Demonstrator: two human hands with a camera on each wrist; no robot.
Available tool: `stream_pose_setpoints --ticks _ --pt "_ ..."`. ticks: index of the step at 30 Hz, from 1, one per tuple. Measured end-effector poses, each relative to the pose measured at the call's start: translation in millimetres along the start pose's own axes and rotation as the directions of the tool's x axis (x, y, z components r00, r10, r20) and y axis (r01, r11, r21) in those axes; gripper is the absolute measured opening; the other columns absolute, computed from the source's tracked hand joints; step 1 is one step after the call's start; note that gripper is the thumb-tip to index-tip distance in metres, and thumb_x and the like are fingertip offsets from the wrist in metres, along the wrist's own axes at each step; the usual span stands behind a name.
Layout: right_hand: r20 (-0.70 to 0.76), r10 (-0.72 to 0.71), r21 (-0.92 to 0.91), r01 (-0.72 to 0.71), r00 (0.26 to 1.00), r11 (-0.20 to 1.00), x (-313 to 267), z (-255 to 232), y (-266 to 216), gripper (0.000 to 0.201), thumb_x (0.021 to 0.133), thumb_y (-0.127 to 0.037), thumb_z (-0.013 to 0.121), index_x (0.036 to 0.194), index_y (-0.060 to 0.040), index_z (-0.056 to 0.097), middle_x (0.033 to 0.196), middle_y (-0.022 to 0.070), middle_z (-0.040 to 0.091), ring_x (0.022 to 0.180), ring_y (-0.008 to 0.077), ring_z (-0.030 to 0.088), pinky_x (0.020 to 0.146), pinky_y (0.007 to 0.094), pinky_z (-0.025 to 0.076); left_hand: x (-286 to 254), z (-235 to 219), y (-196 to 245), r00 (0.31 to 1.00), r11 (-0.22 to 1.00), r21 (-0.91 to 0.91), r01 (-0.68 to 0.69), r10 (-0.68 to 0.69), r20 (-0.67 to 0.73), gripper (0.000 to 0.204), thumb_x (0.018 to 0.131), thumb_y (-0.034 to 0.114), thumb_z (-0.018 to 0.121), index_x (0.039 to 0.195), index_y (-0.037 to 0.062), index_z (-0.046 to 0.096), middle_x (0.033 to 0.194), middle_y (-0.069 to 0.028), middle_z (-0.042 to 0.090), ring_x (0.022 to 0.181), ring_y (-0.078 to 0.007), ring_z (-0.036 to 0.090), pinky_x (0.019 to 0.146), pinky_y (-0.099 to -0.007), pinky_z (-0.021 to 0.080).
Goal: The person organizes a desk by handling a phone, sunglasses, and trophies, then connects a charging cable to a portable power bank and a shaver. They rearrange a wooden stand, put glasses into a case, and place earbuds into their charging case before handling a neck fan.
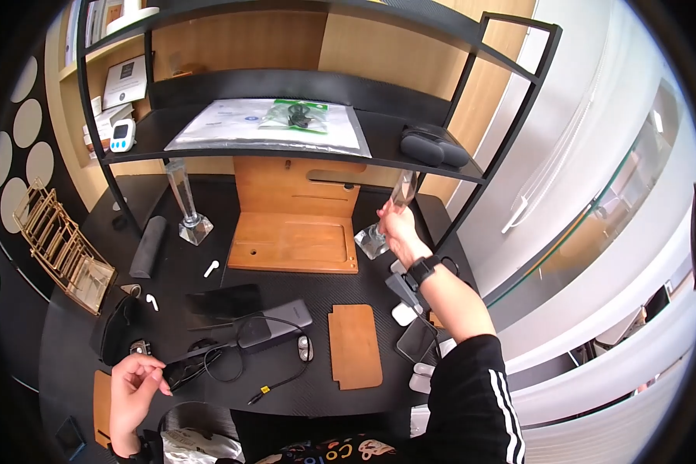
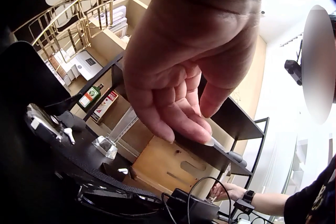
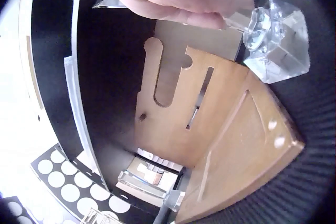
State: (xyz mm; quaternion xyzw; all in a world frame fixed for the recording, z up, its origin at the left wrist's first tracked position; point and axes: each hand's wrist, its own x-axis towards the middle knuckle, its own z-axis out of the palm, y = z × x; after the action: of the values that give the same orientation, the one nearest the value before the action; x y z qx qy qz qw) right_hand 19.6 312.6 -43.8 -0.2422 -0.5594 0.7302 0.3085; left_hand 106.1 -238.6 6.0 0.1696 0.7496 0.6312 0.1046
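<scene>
My right hand grips the shaft of a clear crystal trophy at the right of the wooden desk stand. In the right wrist view the trophy's faceted base shows beside the stand, and the fingers cover part of its shaft. Low at the left, my left hand hovers by the desk's front edge with fingers loosely bent. Nothing shows within its grasp in the left wrist view. Nearest to it lie black cables and a grey power bank.
A matching crystal trophy stands left of the stand. Above runs a black shelf carrying papers and a dark case. A brown leather piece, white earbuds and a gold wire rack are on the desk.
</scene>
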Motion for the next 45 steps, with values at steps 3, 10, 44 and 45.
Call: stream_pose_setpoints --ticks 3,10,44,45 --pt "0.044 -0.152 -0.083 0.155 0.987 0.984 -36.5 -9.3 -5.3 0.01 0.094 -0.001 0.046 0.087 -0.0071 0.05 0.079 0.0008 0.051 0.074 0.0135 0.053 0.065 0.0267 0.044 0.0 2.9 0.1 0.999 1.0 0.011 -0.008 0.008 0.042 0.01 0.088 -0.007 0.052 0.095 -0.003 0.058 0.067 -0.0051 0.061 0.061 -0.011 0.061 0.06 -0.0244 0.051" --pt "0.363 -0.525 -0.146 0.603 0.77 0.784 -106.0 -26.7 -50.5 0.029 0.059 0.019 0.043 0.072 -0.0058 0.049 0.079 0.0047 0.051 0.08 0.0176 0.052 0.061 0.0277 0.042 -0.2 29.4 20.2 0.992 0.974 0.194 -0.118 0.123 -0.014 0.036 0.08 -0.007 0.059 0.116 -0.0021 0.056 0.09 -0.0103 0.066 0.081 -0.0147 0.064 0.077 -0.0272 0.05" --pt "0.785 0.13 0.505 -0.747 0.606 0.432 -234.3 152.4 -73.4 0.027 0.088 -0.016 0.048 0.109 -0.001 0.055 0.105 0.0088 0.064 0.093 0.0211 0.061 0.081 0.0363 0.048 81.2 68.7 11.2 0.886 0.914 -0.406 -0.018 0.203 0.418 0.09 0.07 0.008 0.078 0.144 0.0035 0.027 0.12 -0.0096 0.057 0.108 -0.0188 0.059 0.095 -0.0335 0.045" --pt "0.785 0.13 0.507 -0.748 0.606 0.429 -234.9 152.2 -72.9 0.027 0.088 -0.016 0.048 0.109 -0.001 0.055 0.105 0.0088 0.064 0.093 0.0211 0.061 0.081 0.0363 0.048 82.7 68.6 7.8 0.886 0.915 -0.403 -0.016 0.2 0.418 0.09 0.07 0.008 0.078 0.144 0.0035 0.027 0.12 -0.0096 0.057 0.108 -0.0188 0.059 0.095 -0.0335 0.045"
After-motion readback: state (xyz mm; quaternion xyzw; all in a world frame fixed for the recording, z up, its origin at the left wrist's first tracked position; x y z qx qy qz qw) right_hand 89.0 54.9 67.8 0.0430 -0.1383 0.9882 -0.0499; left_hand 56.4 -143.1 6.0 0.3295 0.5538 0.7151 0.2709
